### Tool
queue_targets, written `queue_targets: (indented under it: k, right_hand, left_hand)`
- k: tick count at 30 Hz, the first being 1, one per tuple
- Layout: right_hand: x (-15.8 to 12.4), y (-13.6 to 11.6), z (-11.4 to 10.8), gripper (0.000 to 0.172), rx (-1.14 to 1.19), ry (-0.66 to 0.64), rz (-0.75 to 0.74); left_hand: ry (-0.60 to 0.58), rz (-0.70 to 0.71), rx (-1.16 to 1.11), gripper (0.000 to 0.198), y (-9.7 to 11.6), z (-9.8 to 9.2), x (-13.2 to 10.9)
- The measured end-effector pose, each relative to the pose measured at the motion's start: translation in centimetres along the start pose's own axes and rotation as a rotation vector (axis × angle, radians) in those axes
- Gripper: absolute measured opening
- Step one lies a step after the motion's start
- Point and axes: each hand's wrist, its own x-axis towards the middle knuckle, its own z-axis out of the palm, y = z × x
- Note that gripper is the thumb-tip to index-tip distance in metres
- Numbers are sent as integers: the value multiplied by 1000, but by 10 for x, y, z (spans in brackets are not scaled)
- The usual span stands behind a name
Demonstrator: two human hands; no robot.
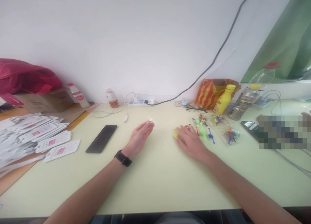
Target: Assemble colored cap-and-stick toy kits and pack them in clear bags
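Observation:
My left hand (140, 137), with a black watch (123, 158) on its wrist, rests at the middle of the pale table (155, 185). Its fingers are pressed together, and a small whitish thing too small to name shows at the fingertips. To the right, my right hand (190, 141) lies palm down over a small yellow piece (176, 136), its fingertips touching it. Beside that hand are loose plastic pieces: a red one (197, 131), a green one (203, 133) and a blue one (211, 136). Clear bags with colourful pieces (230, 135) lie further right.
A black phone (101, 139) and white badges (62, 150) lie at the left. Along the wall stand small bottles (111, 98), a power strip (139, 103), glasses (196, 109), a striped bag (206, 93), a yellow bottle (224, 99) and a large clear bottle (243, 102).

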Motion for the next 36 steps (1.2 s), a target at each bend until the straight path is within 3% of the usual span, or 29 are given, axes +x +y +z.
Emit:
queue_targets:
  k: [5, 14, 22, 27, 31, 36]
  right_hand:
    - [0, 3, 0, 24, -7, -68, -57]
    - [0, -2, -3, 23, 39, -97, -54]
    - [-2, -19, -17, 21, 259, -233, -110]
    - [-4, -27, -20, 23, 398, -306, -122]
    - [-6, -28, -16, 22, 397, -249, -107]
    - [-6, -33, -19, 38, 479, -122, -128]
  left_hand:
    - [-12, -40, 4, 25, 0, 0, 0]
    - [-41, -127, 5, 17, 2, 6, -5]
    - [-51, -250, 16, 9, -4, 9, -5]
    - [-132, -230, 83, 12, -9, 4, -5]
    - [-207, -225, 152, 18, -12, 0, -5]
    - [-281, -154, 243, 23, -14, 7, -11]
